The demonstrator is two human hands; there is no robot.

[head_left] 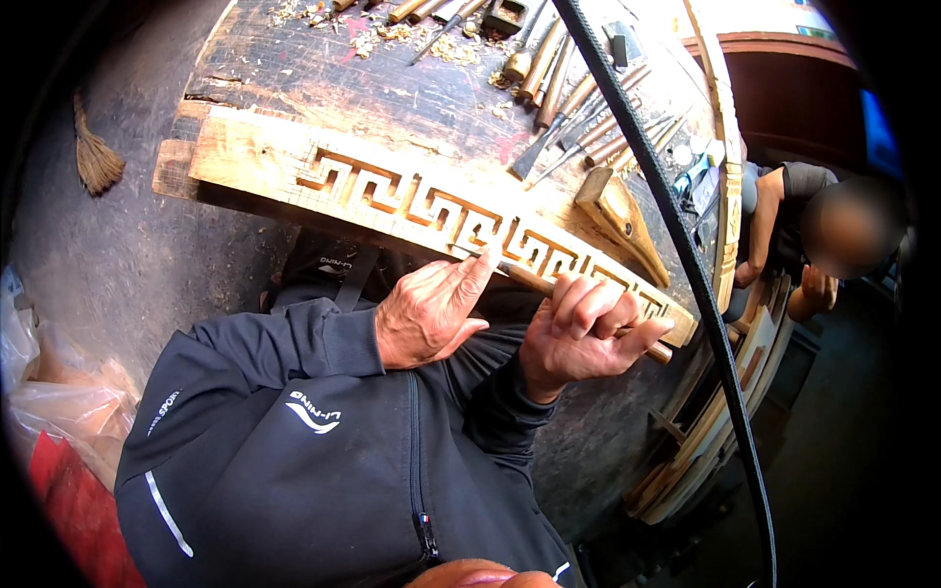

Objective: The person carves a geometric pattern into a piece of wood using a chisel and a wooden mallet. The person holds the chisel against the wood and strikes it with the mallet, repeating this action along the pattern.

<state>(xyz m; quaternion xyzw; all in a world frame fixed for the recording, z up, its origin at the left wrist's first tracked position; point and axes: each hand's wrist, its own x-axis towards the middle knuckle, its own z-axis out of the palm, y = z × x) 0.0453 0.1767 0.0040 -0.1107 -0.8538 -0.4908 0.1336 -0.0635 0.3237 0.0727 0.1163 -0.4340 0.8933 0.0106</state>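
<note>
A long pale wooden board (250,162) lies along the near edge of the workbench, with a stepped, fret-like pattern cut into its face. My right hand (583,333) is closed round the wooden handle of a chisel (527,279), and the handle's butt sticks out past the palm. The chisel slants across the board's near edge toward the carved grooves. My left hand (431,306) has its fingers stretched out, the fingertips against the board's edge beside the chisel's front end and the thumb apart. The blade's tip is hidden at the fingers.
Several chisels and gouges (554,83) lie on the workbench (294,64) among wood shavings. A wooden mallet (622,220) rests behind the board. A black cable (676,211) crosses the view. Another person (784,216) sits at the right, near stacked wooden strips (720,421). A brush (95,157) lies far left.
</note>
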